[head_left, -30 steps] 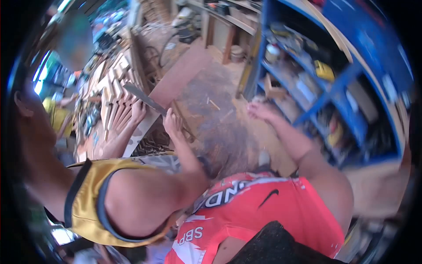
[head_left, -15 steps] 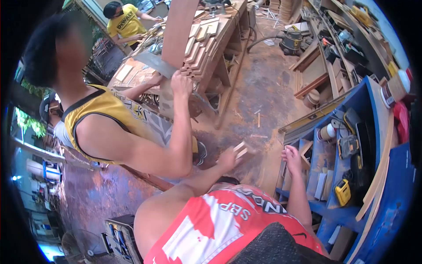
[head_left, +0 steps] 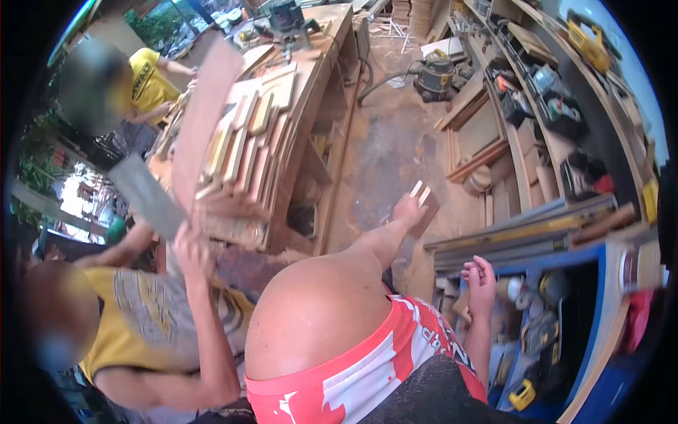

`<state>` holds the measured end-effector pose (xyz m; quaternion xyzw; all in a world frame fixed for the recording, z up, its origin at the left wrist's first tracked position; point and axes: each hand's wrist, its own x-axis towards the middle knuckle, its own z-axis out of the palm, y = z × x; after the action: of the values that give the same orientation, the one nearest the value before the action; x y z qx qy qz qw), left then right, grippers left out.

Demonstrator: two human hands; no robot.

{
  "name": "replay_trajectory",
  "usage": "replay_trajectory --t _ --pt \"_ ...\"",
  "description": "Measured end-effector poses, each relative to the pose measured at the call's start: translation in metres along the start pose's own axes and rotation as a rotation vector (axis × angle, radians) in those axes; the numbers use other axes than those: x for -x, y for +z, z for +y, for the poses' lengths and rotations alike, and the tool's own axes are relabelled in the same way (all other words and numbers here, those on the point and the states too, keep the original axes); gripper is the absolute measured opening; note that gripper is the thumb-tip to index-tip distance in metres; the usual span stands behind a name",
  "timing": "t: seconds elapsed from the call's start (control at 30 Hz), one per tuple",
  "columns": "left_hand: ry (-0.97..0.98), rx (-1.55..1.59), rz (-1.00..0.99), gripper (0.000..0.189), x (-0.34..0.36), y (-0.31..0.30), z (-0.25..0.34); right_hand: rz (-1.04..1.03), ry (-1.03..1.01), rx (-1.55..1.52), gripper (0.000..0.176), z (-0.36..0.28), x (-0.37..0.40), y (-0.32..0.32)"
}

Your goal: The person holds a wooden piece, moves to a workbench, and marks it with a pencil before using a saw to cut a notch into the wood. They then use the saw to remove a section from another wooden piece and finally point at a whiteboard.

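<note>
My left hand (head_left: pixel 408 210) is stretched forward above the floor, its fingers closed round a small piece of wood (head_left: pixel 426 218) with two pale strips at its upper end. Part of that wood is hidden behind the fingers. On the right, my right hand (head_left: pixel 480 284) is raised beside a blue shelf unit (head_left: pixel 599 297). Its fingers are apart and loosely bent, with nothing in them.
A co-worker in a yellow sleeveless top (head_left: pixel 134 318) at left holds a long reddish-brown board (head_left: pixel 210 113) and a grey flat piece (head_left: pixel 150 196). Stacked wood (head_left: pixel 244 152) covers the workbench (head_left: pixel 314 92). Ahead stands a shop vacuum (head_left: pixel 433 76); tool-filled shelves (head_left: pixel 544 134) line the right.
My view has swung, and the workbench and the co-worker's boards now lie further left. My left hand reaches further forward with the wood. My right hand's fingers have spread a little.
</note>
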<state>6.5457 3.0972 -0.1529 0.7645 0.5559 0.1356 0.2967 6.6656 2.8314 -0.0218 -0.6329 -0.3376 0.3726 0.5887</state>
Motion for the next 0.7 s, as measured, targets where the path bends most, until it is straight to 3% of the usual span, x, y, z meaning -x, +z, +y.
replay_trajectory --t 0.13,0.23,0.27,0.3,0.33,0.37,0.4,0.47,0.5,0.53,0.7 --pt "0.004 -0.119 -0.102 0.046 -0.089 -0.052 -0.026 0.0 -0.072 0.026 0.03 -0.063 -0.12 0.041" --pt "-0.245 -0.065 -0.106 0.051 -0.134 -0.107 -0.019 0.015 -0.222 0.031 0.031 -0.131 -0.213 0.06" --pt "-0.339 -0.017 -0.24 0.051 -0.139 -0.137 0.0 0.03 -0.304 0.019 0.031 -0.163 -0.246 0.064" --pt "-0.066 -0.144 -0.292 0.053 -0.121 -0.192 0.035 0.052 -0.389 -0.051 0.032 -0.189 -0.283 0.063" --pt "-0.154 -0.207 -0.383 0.055 -0.166 -0.158 0.009 0.089 -0.414 -0.061 0.034 -0.23 -0.312 0.058" --pt "0.107 -0.219 -0.261 0.054 -0.193 -0.13 -0.026 0.128 -0.577 -0.101 0.035 -0.264 -0.346 0.053" --pt "0.027 -0.229 -0.267 0.056 -0.192 -0.154 0.001 0.216 -0.654 -0.017 0.032 -0.308 -0.371 0.044" --pt "0.182 -0.234 -0.124 0.062 -0.242 -0.126 -0.028 0.23 -0.847 -0.086 0.029 -0.382 -0.425 0.011" --pt "0.034 -0.164 -0.102 0.057 -0.261 -0.121 -0.038 0.342 -0.938 0.101 0.029 -0.416 -0.453 -0.007" --pt "0.045 -0.022 0.017 0.053 -0.268 -0.127 -0.027 0.444 -1.018 0.284 0.03 -0.453 -0.479 -0.032" --pt "0.114 0.127 0.082 0.048 -0.349 -0.116 -0.023 0.904 -1.167 0.834 0.032 -0.647 -0.544 -0.181"
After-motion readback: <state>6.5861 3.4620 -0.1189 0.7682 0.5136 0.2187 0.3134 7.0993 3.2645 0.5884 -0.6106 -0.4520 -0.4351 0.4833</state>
